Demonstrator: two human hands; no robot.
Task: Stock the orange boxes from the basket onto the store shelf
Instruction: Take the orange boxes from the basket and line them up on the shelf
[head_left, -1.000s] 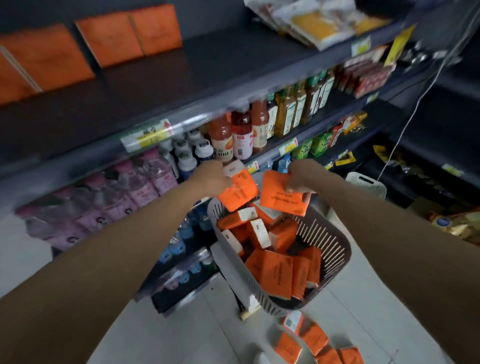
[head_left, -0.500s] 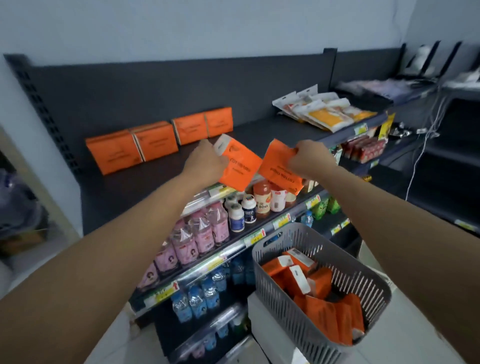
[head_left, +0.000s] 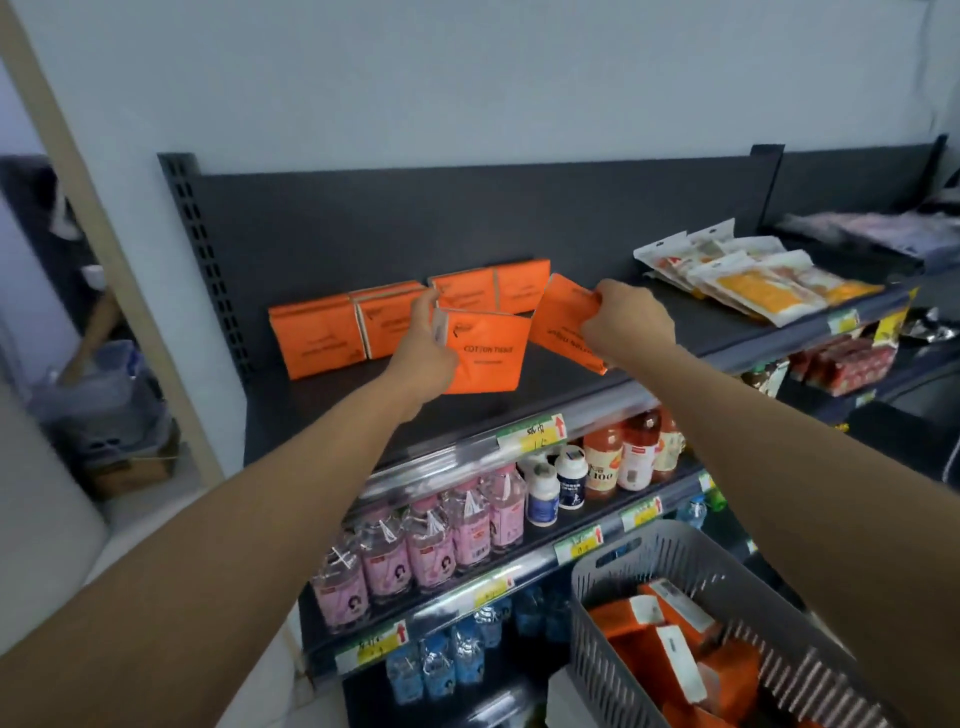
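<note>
Our left hand (head_left: 426, 353) gripped one orange box (head_left: 485, 353) by its left edge, the pack upright with its printed face toward us and its lower edge at the dark top shelf (head_left: 322, 415). Our right hand (head_left: 626, 325) clutched a second orange box (head_left: 563, 325), tilted, just right of the first. Behind both, a row of stocked orange boxes (head_left: 363, 327) stood against the shelf's back panel. Right of that row lay snack packets (head_left: 748, 280). Below the shelf, pink bottles (head_left: 431, 535) and juice bottles (head_left: 631, 457) lined the next tier. Lower right of the shelf, the grey basket (head_left: 639, 582) held more orange boxes.
</note>
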